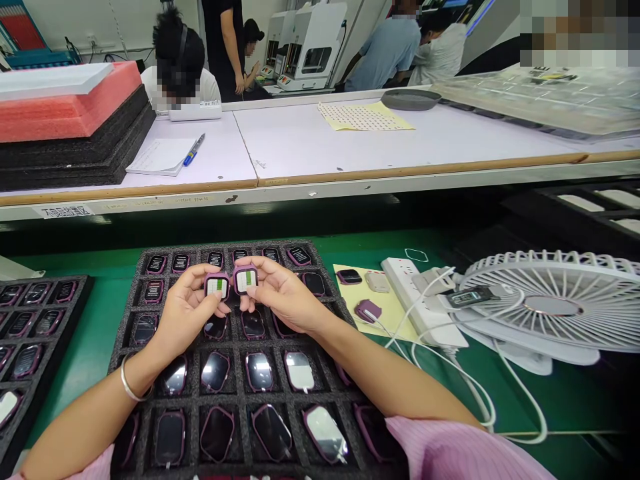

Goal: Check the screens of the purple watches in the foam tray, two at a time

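My left hand point(184, 308) pinches a small purple watch body point(217, 285) with a lit white and green screen. My right hand point(281, 293) grips a second purple watch body point(245, 279), its screen also lit. Both are held side by side just above a black foam tray point(125, 320) whose pockets hold several more purple watch bodies with dark glossy screens. A silver bangle sits on my left wrist.
A second foam tray point(75, 293) of watch bodies lies at the left. To the right are a yellow sheet point(395, 320) with loose parts, a white power strip point(407, 280) with cables, and a white fan point(550, 300). Other people work beyond the raised shelf point(350, 180).
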`<state>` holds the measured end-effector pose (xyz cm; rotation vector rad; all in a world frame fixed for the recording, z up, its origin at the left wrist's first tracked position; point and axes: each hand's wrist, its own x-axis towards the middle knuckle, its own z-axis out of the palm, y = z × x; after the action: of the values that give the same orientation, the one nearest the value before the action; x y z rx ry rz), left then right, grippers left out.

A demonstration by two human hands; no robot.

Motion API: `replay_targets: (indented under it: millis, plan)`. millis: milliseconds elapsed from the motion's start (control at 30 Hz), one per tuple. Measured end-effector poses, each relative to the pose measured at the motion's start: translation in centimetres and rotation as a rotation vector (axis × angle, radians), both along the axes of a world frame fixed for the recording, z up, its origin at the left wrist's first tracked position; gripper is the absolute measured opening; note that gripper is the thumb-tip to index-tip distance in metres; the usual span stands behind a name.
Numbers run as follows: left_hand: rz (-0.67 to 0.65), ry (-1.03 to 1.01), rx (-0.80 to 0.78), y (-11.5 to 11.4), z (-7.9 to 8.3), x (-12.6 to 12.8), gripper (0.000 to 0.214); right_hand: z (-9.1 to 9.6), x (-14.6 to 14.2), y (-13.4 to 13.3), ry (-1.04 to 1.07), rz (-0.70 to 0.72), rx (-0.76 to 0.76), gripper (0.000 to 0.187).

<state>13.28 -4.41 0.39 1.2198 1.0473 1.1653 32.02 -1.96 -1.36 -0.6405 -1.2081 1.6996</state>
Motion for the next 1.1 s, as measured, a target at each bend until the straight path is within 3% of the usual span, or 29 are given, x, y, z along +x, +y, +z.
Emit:
replay_targets:
  millis: [167, 367, 500, 700, 1100]
  plan:
    - [-0.002, -0.009, 0.023, 0.14, -0.06, 0.04, 0.04, 0.01, 0.0, 0.03, 0.006, -0.003, 0.007, 0.044]
    - [-0.013, 0.013, 0.04, -0.04, 0.04, -0.02, 0.035, 0.01, 0.27, 0.1, 0.016, -0.004, -0.075, 0.027]
    - [-0.002, -0.012, 0.027, -0.17, 0.07, -0.1, 0.029, -0.02, 0.24, 0.12, 0.023, -0.006, -0.085, 0.031]
    - [-0.018, -0.06, 0.013, -0.09, -0.01, -0.1, 0.041, -0.05, 0.15, 0.04, 0.04, 0.001, -0.024, 0.044]
    - [-0.006, -0.058, -0.012, -0.09, 0.35, 0.09, 0.045, -0.06, 0.16, -0.08, -0.002, 0.007, 0.012, 0.046]
